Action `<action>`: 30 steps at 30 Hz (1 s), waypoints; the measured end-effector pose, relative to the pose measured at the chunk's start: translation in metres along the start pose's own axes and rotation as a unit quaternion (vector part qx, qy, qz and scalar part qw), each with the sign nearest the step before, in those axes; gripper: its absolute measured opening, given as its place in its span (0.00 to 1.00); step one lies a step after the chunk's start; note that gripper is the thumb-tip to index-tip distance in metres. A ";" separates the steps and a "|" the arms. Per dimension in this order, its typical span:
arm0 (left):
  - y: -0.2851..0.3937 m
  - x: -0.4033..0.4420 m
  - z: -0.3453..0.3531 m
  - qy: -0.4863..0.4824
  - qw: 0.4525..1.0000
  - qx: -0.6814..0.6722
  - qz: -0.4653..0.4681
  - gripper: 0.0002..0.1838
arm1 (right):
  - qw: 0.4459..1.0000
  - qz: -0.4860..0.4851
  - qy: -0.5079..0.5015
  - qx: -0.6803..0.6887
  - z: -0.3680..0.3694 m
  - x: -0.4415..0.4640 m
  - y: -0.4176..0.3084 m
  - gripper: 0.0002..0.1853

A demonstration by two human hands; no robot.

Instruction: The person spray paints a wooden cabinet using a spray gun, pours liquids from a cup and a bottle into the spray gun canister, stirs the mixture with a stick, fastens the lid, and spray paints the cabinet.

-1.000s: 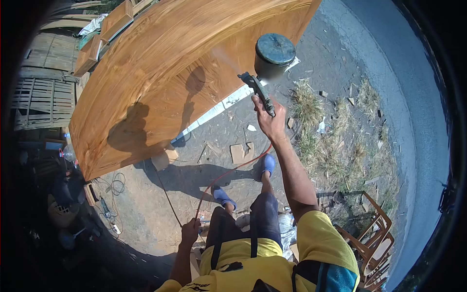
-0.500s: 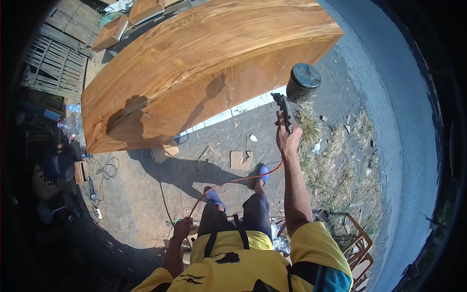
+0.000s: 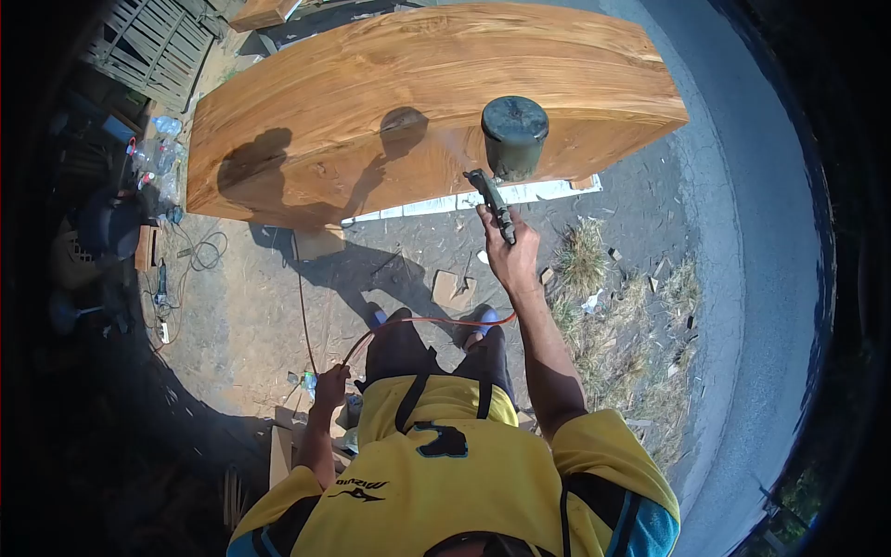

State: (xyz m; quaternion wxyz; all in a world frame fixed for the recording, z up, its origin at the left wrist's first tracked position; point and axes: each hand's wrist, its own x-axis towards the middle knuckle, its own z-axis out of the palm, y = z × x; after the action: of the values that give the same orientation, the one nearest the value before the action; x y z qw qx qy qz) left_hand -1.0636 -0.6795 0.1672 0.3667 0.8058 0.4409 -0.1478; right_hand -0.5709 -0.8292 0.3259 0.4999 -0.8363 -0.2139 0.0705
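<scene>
My right hand (image 3: 512, 252) is wrapped round the handle of a spray gun (image 3: 490, 197) with a dark round paint cup (image 3: 515, 139) on top. A faint mist shows in front of its nozzle, by the side face of a large glossy wooden piece (image 3: 520, 70). The gun is apart from the wood. My left hand (image 3: 331, 384), low at my left side, is closed round a thin hose (image 3: 418, 319). The reddish hose loops across my legs up to my right hand. Shadows of me and the gun fall on the wood.
White sheeting (image 3: 548, 192) lies under the wood's near edge. Cardboard pieces (image 3: 453, 290) and dry grass (image 3: 583, 260) are on the ground. A cable (image 3: 206, 251), a power tool (image 3: 161, 286) and plastic bottles (image 3: 167, 153) are at left. A paved road (image 3: 780, 278) runs along the right.
The spray gun in my right hand has moved left along the wooden piece. My view has shifted and my feet have moved. The left hand keeps its hold on the hose.
</scene>
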 end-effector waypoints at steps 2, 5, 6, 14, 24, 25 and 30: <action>-0.010 -0.001 -0.010 0.008 0.999 -0.030 0.006 0.17 | 1.000 -0.013 -0.015 -0.002 0.023 -0.007 -0.020 0.20; -0.048 0.019 -0.028 -0.012 1.000 -0.023 0.009 0.17 | 0.999 -0.039 -0.022 0.003 0.063 -0.015 -0.048 0.20; -0.036 0.019 -0.049 -0.017 0.999 -0.043 -0.027 0.17 | 0.999 -0.043 -0.033 -0.001 0.078 -0.021 -0.057 0.21; -0.096 0.106 -0.148 -0.054 0.993 0.073 0.077 0.18 | 0.996 0.091 -0.015 -0.007 0.091 -0.023 -0.110 0.26; 0.024 0.179 -0.168 -0.089 0.978 0.075 0.172 0.21 | 0.948 0.199 0.237 -0.080 -0.068 0.080 -0.032 0.35; 0.038 0.182 -0.165 -0.089 0.977 0.077 0.177 0.21 | 0.943 0.206 0.245 -0.093 -0.086 0.093 -0.016 0.36; 0.123 0.187 -0.148 -0.086 0.976 0.084 0.182 0.20 | 0.929 0.185 0.286 -0.145 -0.175 0.160 0.052 0.37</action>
State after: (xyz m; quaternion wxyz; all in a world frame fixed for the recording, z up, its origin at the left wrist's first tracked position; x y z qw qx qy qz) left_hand -0.8692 -0.5028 0.2206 0.3551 0.8848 0.2392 -0.1838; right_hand -0.3543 -0.9227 0.3821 0.3914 -0.9090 0.0885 -0.1128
